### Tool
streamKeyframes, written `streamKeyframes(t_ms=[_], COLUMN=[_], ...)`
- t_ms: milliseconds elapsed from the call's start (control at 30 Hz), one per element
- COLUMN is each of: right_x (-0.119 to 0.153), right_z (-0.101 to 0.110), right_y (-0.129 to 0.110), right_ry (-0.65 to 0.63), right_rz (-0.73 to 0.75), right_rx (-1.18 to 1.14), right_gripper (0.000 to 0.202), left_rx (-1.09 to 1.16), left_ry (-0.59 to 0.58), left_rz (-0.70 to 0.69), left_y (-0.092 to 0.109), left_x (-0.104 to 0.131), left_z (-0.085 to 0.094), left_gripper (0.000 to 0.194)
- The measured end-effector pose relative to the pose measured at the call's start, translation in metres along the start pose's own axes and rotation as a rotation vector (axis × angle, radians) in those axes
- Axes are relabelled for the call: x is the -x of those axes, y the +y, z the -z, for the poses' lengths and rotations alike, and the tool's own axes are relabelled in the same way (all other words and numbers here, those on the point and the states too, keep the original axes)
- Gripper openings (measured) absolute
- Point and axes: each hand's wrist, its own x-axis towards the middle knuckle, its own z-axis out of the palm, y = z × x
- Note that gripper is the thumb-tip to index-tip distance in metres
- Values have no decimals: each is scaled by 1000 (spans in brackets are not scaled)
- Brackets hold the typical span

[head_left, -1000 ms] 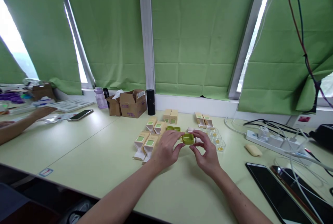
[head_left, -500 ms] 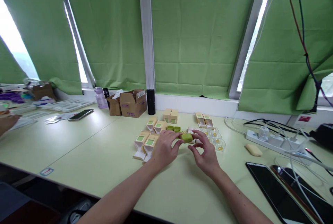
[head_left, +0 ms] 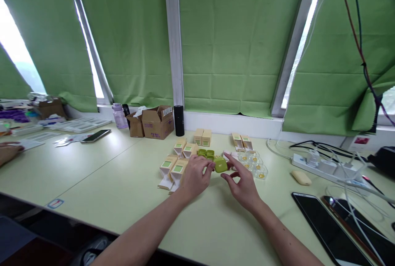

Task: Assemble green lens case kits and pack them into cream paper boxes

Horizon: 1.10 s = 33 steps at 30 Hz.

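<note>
A small rounded green case (head_left: pixel 220 165) is held just above the table between my two hands. My left hand (head_left: pixel 197 174) pinches its left side between thumb and fingers. My right hand (head_left: pixel 243 180) curls its fingers against the right side, its thumb near the lower edge. Just behind, several more green cases (head_left: pixel 206 152) stand close together on the table. Beside my left hand are several opened cardboard boxes (head_left: pixel 167 168) with green labels. Clear plastic cups (head_left: pixel 254 161) with yellow centres sit past my right hand, near a pale white-pink item (head_left: pixel 227 155) that is partly hidden.
Closed small boxes (head_left: pixel 202 137) and two opened ones (head_left: pixel 242 142) stand farther back. On the right lie a power strip (head_left: pixel 330 171) with cables, a cream case (head_left: pixel 300 178) and a tablet (head_left: pixel 327 227). Brown cartons (head_left: pixel 158 123) and a black cylinder (head_left: pixel 179 121) line the wall.
The green case has turned so that more of its broad face shows, and my right fingers have shifted slightly left around it. At far left, another person's hand has moved lower.
</note>
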Motion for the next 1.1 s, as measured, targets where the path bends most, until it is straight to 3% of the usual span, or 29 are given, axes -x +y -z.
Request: streamKeyframes(t_ms=[400, 700, 833, 967, 1100], right_x=[-4, -6, -7, -7, -7], right_z=[0, -1, 0, 0, -3], right_y=[-6, 1, 2, 2, 2], right_ry=[-95, -53, -71, -70, -56], right_rz=[-188, -284, -309, -348, -366], right_rx=[-206, -506, -577, -583, -556], right_gripper=[44, 45, 44, 46, 49], left_rx=[10, 99, 112, 128, 165], left_ry=[-65, -92, -46, -76, -105], left_rz=[4, -38, -70, -103, -130], left_y=[3, 0, -2, 1, 6], left_x=[-2, 0, 1, 2, 2], left_z=[4, 6, 5, 6, 6], left_gripper=[42, 7, 30, 50, 58])
